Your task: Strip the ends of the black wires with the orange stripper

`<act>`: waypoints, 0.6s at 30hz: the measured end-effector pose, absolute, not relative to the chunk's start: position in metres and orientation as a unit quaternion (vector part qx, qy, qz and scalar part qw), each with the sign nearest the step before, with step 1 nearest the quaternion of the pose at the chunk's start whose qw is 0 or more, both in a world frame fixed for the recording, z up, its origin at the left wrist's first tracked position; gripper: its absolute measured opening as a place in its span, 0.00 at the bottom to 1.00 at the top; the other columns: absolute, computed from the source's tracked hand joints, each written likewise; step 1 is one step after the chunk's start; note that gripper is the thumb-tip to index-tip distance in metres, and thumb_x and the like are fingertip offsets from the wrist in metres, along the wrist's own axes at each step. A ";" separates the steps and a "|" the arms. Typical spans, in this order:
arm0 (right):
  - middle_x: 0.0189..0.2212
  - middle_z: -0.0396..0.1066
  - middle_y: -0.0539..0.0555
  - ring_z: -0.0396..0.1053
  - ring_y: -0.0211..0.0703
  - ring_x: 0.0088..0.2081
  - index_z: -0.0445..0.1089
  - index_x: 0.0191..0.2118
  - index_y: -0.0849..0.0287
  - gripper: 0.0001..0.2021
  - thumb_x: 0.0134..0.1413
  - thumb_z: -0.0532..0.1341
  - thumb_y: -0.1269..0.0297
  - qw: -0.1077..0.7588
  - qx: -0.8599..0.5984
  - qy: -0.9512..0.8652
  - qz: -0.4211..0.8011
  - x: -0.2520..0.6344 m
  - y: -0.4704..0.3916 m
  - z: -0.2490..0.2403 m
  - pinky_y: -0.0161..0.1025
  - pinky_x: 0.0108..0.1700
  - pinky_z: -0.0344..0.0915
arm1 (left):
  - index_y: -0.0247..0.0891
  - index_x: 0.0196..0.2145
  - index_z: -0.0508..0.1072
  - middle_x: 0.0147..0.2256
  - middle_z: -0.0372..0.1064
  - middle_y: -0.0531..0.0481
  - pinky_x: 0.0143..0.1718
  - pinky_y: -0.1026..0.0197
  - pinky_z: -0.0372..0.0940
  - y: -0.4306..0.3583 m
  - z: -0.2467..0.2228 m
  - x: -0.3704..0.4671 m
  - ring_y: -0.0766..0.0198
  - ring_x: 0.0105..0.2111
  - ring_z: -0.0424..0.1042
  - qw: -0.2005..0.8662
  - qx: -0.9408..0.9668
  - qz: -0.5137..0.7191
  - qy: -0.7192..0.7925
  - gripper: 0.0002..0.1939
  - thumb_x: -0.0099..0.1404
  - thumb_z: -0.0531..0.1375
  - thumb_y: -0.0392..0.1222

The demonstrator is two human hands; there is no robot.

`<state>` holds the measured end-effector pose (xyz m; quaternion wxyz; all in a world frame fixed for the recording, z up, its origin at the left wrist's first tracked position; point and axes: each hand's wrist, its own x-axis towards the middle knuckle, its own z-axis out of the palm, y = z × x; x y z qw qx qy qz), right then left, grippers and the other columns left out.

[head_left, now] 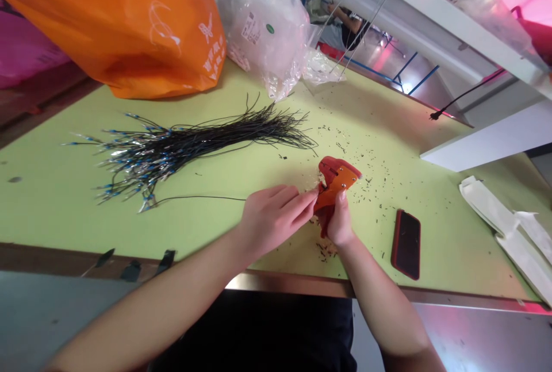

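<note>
My right hand is closed around the handles of an orange and red wire stripper, held just over the table near its front edge. Between the fingertips of my left hand is pinched a thin black wire, its end at the stripper's jaws. From behind that hand the wire runs left across the table to a connector end by the pile. A large bundle of black wires lies beyond my left hand, with blue and silvery ends at its left. The wire's tip inside the jaws is hidden.
Small black scraps litter the green table around the tool. A phone lies to the right, near white strips. At the back stand an orange bag and a clear plastic bag; a person sits beyond.
</note>
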<state>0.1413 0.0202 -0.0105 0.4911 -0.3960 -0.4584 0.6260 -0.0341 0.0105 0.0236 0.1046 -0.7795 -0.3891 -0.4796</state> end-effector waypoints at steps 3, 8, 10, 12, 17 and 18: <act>0.23 0.71 0.55 0.79 0.56 0.35 0.73 0.36 0.51 0.35 0.58 0.55 0.21 0.494 -0.410 -0.460 0.613 0.138 0.020 -0.007 0.51 0.32 0.80 | 0.40 0.45 0.78 0.25 0.73 0.57 0.27 0.63 0.64 0.010 0.024 -0.034 0.68 0.23 0.69 0.105 -0.777 -0.485 -0.386 0.07 0.72 0.63 0.32; 0.19 0.69 0.53 0.77 0.54 0.30 0.73 0.31 0.51 0.35 0.58 0.55 0.21 0.489 -0.404 -0.481 0.606 0.138 0.020 -0.002 0.49 0.28 0.78 | 0.39 0.46 0.77 0.25 0.73 0.57 0.27 0.62 0.64 0.010 0.023 -0.034 0.67 0.23 0.70 0.098 -0.780 -0.485 -0.383 0.07 0.72 0.63 0.32; 0.17 0.67 0.53 0.75 0.51 0.25 0.72 0.27 0.52 0.36 0.60 0.53 0.22 0.479 -0.390 -0.496 0.610 0.139 0.020 0.000 0.48 0.25 0.76 | 0.40 0.45 0.77 0.25 0.73 0.57 0.27 0.62 0.64 0.009 0.024 -0.034 0.68 0.23 0.70 0.095 -0.781 -0.484 -0.383 0.06 0.73 0.63 0.32; 0.16 0.66 0.52 0.70 0.48 0.21 0.71 0.24 0.52 0.37 0.61 0.52 0.22 0.469 -0.382 -0.510 0.611 0.139 0.020 0.001 0.46 0.22 0.73 | 0.40 0.45 0.77 0.25 0.72 0.58 0.27 0.62 0.64 0.009 0.024 -0.033 0.68 0.23 0.69 0.096 -0.780 -0.485 -0.384 0.06 0.73 0.63 0.32; 0.12 0.59 0.48 0.62 0.42 0.16 0.65 0.19 0.51 0.38 0.61 0.51 0.21 0.468 -0.393 -0.523 0.594 0.137 0.019 0.000 0.41 0.19 0.65 | 0.40 0.43 0.77 0.24 0.71 0.58 0.26 0.63 0.63 0.010 0.027 -0.032 0.68 0.22 0.68 0.106 -0.774 -0.494 -0.382 0.05 0.74 0.63 0.33; 0.12 0.58 0.48 0.63 0.42 0.17 0.64 0.19 0.51 0.38 0.61 0.51 0.21 0.471 -0.392 -0.522 0.593 0.138 0.020 0.000 0.41 0.20 0.65 | 0.40 0.43 0.77 0.24 0.70 0.58 0.26 0.63 0.63 0.010 0.027 -0.032 0.68 0.22 0.68 0.107 -0.773 -0.494 -0.383 0.05 0.74 0.63 0.33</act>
